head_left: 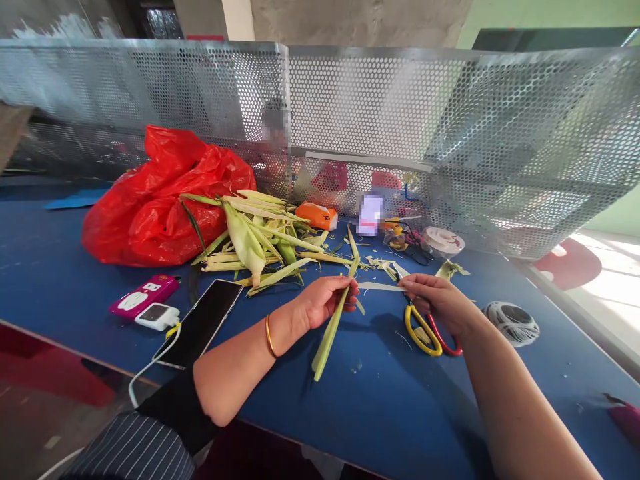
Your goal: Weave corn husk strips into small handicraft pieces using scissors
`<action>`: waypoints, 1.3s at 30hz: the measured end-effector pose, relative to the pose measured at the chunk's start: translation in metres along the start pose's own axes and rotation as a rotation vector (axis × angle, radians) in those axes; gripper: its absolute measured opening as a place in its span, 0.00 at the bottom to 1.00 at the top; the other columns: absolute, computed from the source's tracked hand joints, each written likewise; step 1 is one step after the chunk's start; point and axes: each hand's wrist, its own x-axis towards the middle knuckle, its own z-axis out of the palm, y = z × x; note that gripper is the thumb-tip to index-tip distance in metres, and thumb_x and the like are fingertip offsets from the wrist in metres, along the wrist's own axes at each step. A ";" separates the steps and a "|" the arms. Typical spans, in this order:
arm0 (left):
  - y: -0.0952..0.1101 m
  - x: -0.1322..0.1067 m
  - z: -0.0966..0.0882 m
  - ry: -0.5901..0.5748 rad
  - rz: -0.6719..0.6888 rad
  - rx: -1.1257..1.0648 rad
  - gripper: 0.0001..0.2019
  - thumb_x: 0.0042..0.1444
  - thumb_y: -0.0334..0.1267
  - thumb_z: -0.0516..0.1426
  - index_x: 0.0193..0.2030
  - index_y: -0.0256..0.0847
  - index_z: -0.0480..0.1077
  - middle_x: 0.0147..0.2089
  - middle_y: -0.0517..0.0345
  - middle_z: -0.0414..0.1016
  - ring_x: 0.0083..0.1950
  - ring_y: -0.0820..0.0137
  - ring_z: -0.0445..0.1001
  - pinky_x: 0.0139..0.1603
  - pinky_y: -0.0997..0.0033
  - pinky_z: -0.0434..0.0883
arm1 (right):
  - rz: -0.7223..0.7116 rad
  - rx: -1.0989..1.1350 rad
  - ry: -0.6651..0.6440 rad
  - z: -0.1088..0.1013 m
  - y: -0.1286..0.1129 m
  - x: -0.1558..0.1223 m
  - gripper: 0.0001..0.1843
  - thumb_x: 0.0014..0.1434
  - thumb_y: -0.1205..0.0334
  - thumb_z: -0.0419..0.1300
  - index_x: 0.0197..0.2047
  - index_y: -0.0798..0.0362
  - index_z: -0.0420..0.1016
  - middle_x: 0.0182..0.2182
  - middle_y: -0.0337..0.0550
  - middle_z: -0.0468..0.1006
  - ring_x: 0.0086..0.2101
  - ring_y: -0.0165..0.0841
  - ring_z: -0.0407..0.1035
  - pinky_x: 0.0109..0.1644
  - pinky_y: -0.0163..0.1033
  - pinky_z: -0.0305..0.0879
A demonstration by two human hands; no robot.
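My left hand is closed, pinching a long green corn husk that slants above the blue table. Between my two hands stretches a pale narrow strip; its left end meets the fingers of my left hand. With thumb and fingers pressed together, my right hand grips the strip's other end. Scissors with one yellow and one red handle lie beneath my right hand, their blades partly hidden. A pile of corn husks lies beyond my left hand.
A red plastic bag stands at the back left. Nearer are a black phone and a magenta power strip with a white charger. Grey yarn and a white spool sit right. A perforated metal screen borders the back.
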 end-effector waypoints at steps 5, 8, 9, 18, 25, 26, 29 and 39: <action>-0.001 0.001 -0.001 0.011 -0.011 -0.010 0.10 0.61 0.32 0.55 0.30 0.33 0.72 0.29 0.56 0.74 0.27 0.73 0.74 0.34 0.70 0.72 | -0.086 -0.047 0.066 -0.001 0.000 -0.001 0.20 0.37 0.54 0.76 0.33 0.54 0.82 0.19 0.35 0.69 0.20 0.23 0.57 0.21 0.31 0.54; -0.001 0.002 -0.002 0.017 -0.024 -0.015 0.09 0.61 0.32 0.55 0.30 0.34 0.72 0.28 0.55 0.74 0.27 0.73 0.73 0.34 0.70 0.72 | -0.200 -0.163 0.172 0.002 -0.003 -0.003 0.19 0.36 0.51 0.75 0.30 0.53 0.83 0.19 0.37 0.71 0.21 0.26 0.58 0.23 0.34 0.56; -0.001 0.002 -0.001 0.016 -0.030 -0.016 0.09 0.61 0.31 0.55 0.30 0.34 0.72 0.28 0.56 0.74 0.27 0.73 0.73 0.34 0.70 0.72 | -0.242 -0.201 0.208 0.002 -0.004 -0.003 0.18 0.37 0.50 0.75 0.29 0.53 0.82 0.19 0.37 0.71 0.22 0.27 0.59 0.24 0.35 0.56; -0.005 0.002 -0.001 -0.057 -0.090 0.045 0.10 0.61 0.30 0.53 0.31 0.33 0.72 0.30 0.55 0.76 0.27 0.73 0.73 0.32 0.71 0.72 | -0.382 -0.258 0.369 0.008 -0.001 0.000 0.16 0.47 0.47 0.70 0.28 0.52 0.77 0.20 0.38 0.74 0.23 0.29 0.64 0.28 0.36 0.61; -0.009 0.002 -0.002 -0.156 -0.111 0.148 0.06 0.55 0.35 0.61 0.32 0.34 0.74 0.35 0.51 0.77 0.28 0.73 0.74 0.30 0.71 0.71 | -0.252 0.300 0.294 0.020 -0.007 -0.004 0.16 0.43 0.54 0.74 0.27 0.51 0.73 0.38 0.42 0.81 0.24 0.25 0.69 0.23 0.30 0.65; -0.009 0.002 -0.002 -0.164 -0.113 0.162 0.06 0.55 0.36 0.61 0.32 0.34 0.74 0.36 0.51 0.78 0.28 0.73 0.74 0.29 0.72 0.70 | -0.238 0.352 0.302 0.020 -0.008 -0.004 0.15 0.43 0.55 0.74 0.27 0.51 0.73 0.35 0.41 0.81 0.24 0.24 0.69 0.23 0.29 0.65; -0.009 0.002 -0.003 -0.170 -0.114 0.197 0.06 0.55 0.35 0.60 0.32 0.34 0.74 0.38 0.51 0.78 0.27 0.73 0.74 0.26 0.73 0.68 | -0.224 0.450 0.357 0.019 -0.008 -0.003 0.16 0.42 0.57 0.75 0.28 0.51 0.73 0.28 0.37 0.78 0.25 0.24 0.70 0.24 0.27 0.67; -0.006 -0.003 0.003 -0.153 -0.154 0.269 0.06 0.56 0.35 0.59 0.31 0.34 0.75 0.38 0.53 0.78 0.23 0.77 0.71 0.24 0.75 0.65 | -0.343 0.430 0.410 0.010 -0.009 -0.003 0.17 0.43 0.54 0.75 0.29 0.50 0.72 0.26 0.34 0.75 0.25 0.24 0.70 0.25 0.28 0.69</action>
